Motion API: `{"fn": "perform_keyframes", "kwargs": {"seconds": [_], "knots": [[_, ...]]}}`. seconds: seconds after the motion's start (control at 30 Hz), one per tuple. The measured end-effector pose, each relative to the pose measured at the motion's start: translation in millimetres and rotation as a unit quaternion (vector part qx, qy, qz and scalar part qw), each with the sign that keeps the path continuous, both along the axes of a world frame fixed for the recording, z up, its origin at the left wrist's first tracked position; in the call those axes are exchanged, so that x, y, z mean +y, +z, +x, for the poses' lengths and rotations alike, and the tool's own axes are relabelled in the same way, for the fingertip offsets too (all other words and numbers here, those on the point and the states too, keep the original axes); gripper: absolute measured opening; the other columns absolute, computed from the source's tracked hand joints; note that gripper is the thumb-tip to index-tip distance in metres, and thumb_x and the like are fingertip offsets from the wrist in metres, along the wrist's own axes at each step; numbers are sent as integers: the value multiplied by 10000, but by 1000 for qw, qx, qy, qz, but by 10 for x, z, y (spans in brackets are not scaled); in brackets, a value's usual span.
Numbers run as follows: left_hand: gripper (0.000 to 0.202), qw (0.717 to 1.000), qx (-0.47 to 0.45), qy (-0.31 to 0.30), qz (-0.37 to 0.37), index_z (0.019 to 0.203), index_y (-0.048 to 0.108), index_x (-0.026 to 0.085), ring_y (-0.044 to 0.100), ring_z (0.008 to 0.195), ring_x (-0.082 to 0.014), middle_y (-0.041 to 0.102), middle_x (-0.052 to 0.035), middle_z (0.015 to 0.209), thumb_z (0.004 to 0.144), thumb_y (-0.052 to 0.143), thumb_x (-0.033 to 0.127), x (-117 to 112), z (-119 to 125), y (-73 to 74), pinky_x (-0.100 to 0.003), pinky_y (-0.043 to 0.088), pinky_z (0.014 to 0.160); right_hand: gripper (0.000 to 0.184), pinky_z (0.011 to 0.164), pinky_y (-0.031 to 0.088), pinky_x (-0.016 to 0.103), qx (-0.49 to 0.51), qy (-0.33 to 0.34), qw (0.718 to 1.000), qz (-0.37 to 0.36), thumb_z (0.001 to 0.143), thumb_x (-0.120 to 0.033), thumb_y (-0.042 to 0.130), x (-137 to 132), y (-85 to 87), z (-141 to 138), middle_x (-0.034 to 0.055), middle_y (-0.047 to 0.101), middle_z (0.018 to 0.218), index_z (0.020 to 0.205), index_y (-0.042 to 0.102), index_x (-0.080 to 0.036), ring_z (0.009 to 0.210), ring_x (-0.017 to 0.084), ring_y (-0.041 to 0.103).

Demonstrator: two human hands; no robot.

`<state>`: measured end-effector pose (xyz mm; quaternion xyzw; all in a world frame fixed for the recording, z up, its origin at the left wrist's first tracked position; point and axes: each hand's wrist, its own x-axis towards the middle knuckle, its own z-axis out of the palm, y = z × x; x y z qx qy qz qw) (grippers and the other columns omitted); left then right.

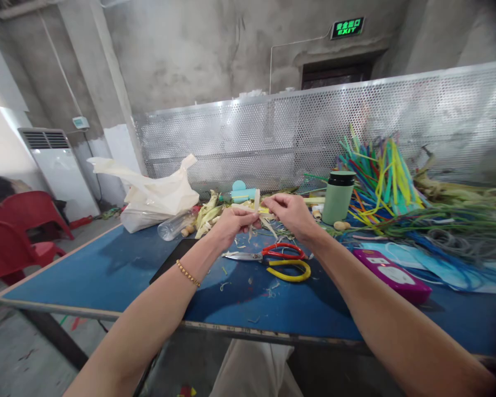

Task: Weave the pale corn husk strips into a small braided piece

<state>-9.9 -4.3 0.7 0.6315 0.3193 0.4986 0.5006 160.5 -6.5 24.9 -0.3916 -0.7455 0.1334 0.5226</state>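
Observation:
Above the middle of the blue table (82, 281), my left hand (235, 223) pinches a narrow pale strip, which looks like corn husk (257, 199). Close on its right, my right hand (291, 214) has thumb and fingers pinched together at the same husk; the exact grip is partly hidden by the fingers. Thin husk ends hang down between the two hands. Below them lies a pair of scissors (254, 257) with one red and one yellow handle, blades pointing left. Behind my left hand is a heap of pale husks (209, 212).
At the left stand a white plastic bag (161, 190) and a clear bottle (171, 227). A green flask (338, 199) stands behind my right hand. Coloured strips (392, 176), a purple box (391, 278) and blue masks (421, 258) lie right. A perforated metal panel (240, 132) rises behind.

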Motion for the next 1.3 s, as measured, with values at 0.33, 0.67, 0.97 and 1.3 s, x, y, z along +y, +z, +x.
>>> {"fn": "perform_keyframes", "kwargs": {"seconds": [0.33,0.67,0.97,1.3], "knots": [[241,999,-37,-13,-15,753,712,93,410,507,-56,664,-69,687,632,763,295,19,9,-26,-234,277,500,166,667,416,292,-83,-47,992,88,786,-248,562,-8,1,-8,73,641,821,775,700,-157,689,155,555],[212,999,-14,-10,36,828,702,120,461,541,-75,676,-66,749,672,714,262,25,-4,-47,-228,316,512,151,565,367,259,-87,3,992,91,771,-266,593,-46,12,-8,36,610,737,732,689,-156,594,116,491],[200,995,-66,37,59,726,698,126,400,518,-72,591,-19,618,634,746,297,-20,42,-9,-235,275,494,270,578,359,265,-107,-50,992,36,798,-348,562,-8,-14,-16,44,636,646,666,667,-138,608,144,532],[208,985,-97,124,78,790,722,115,471,564,-88,647,-29,694,604,718,208,-40,88,-7,-239,372,550,339,568,344,267,-81,-100,990,54,809,-413,544,-33,3,-51,34,589,598,617,643,-152,573,133,491]]}}
